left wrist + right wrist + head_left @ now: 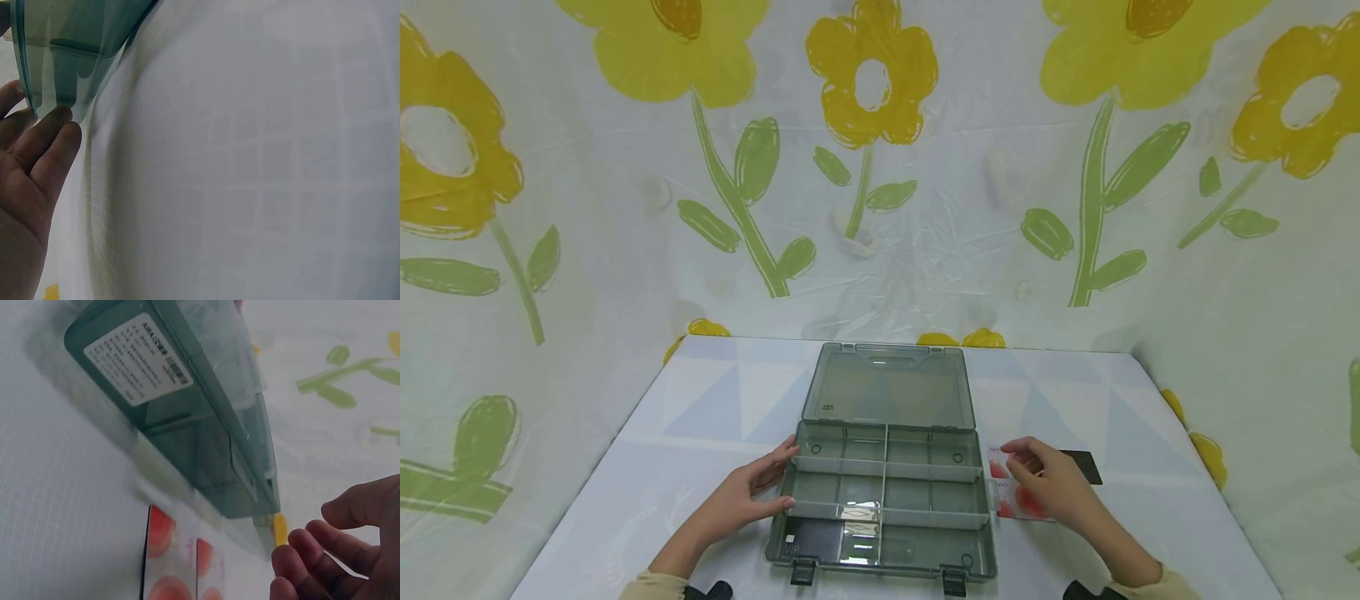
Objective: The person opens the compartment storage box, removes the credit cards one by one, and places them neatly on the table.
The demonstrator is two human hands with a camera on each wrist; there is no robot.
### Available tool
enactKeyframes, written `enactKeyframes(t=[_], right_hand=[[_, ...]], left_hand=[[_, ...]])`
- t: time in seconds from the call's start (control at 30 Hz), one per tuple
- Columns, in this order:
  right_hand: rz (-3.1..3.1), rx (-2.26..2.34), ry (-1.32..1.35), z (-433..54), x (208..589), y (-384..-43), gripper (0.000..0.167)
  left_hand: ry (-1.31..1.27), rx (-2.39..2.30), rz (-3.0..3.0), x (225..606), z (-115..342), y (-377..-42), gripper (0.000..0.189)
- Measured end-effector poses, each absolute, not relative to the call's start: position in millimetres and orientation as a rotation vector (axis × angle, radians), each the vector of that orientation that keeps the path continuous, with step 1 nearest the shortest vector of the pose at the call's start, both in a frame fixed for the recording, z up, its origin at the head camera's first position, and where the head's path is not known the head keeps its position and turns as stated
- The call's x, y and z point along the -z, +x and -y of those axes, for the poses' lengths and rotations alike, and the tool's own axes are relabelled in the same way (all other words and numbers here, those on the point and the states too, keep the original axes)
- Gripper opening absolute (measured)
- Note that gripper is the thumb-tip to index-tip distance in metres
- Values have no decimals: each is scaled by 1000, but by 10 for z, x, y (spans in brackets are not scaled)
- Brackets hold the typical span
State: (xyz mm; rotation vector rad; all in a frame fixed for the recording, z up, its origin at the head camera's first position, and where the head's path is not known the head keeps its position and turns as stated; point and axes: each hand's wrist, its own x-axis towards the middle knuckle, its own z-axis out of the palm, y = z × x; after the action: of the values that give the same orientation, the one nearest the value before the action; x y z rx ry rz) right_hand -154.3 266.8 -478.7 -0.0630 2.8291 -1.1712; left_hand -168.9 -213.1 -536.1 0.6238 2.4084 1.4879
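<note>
A grey-green transparent compartment box (936,493) lies with its lid (891,385) folded back. My left hand (747,492) rests its fingertips on the box's left side, the fingers fairly straight. A black card (820,537) marked VIP lies in the front left compartment. To the right of the box, my right hand (1051,482) hangs over red-and-white cards (1006,507), its fingers loosely bent and nothing held. In the right wrist view two of these cards (169,590) show below the fingers. Another black card (1084,467) lies partly hidden behind that hand.
The box stands on a white table (700,433) with pale blue triangles. Two dark latches (802,572) stick out at the box's front edge. A white curtain (955,192) with yellow flowers surrounds the table at the back and sides. A white label (139,359) is on the box's side.
</note>
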Motion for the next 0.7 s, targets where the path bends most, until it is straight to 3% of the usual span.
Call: enactKeyframes(t=[0.43, 0.7], right_hand=[[-2766, 1247, -185, -2440, 4763, -1545, 21], [-2742, 1252, -439, -2312, 4740, -1572, 21]], left_hand=[[637, -1491, -2408, 5361, 2131, -1690, 75], [629, -1489, -2411, 5353, 2128, -1689, 75]])
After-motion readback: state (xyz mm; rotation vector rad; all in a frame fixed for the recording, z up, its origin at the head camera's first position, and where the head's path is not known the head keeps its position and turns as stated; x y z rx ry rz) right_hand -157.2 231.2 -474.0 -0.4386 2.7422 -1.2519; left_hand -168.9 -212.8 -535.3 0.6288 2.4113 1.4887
